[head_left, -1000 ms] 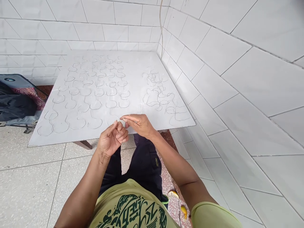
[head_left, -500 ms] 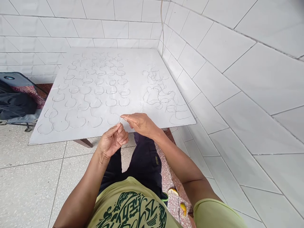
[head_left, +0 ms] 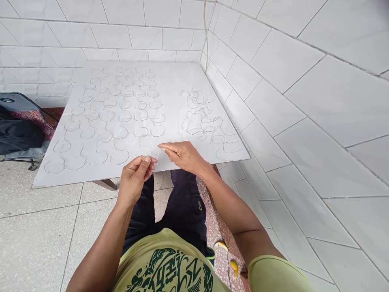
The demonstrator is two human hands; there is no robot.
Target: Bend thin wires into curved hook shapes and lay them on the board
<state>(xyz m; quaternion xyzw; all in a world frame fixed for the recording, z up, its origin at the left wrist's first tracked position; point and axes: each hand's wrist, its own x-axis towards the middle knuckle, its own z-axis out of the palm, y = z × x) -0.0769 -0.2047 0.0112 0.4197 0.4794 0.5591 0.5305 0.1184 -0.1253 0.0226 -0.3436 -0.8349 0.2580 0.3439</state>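
A white board lies flat in front of me, covered with rows of thin, curved wire hooks. A looser, tangled group of wire shapes lies on its right side. My left hand is raised over the board's front edge, its fingers curled around a thin wire. My right hand is just above the board, with its fingertips close to that wire. Whether those fingertips grip the wire is hard to see.
White tiled walls rise behind and to the right of the board, with a thin cable running down the corner. A folding chair with dark cloth stands at the left. My dark trousers lie below my hands.
My left hand has moved left and its fingers have opened slightly, showing more of the wire. My right hand has shifted slightly up and to the right.
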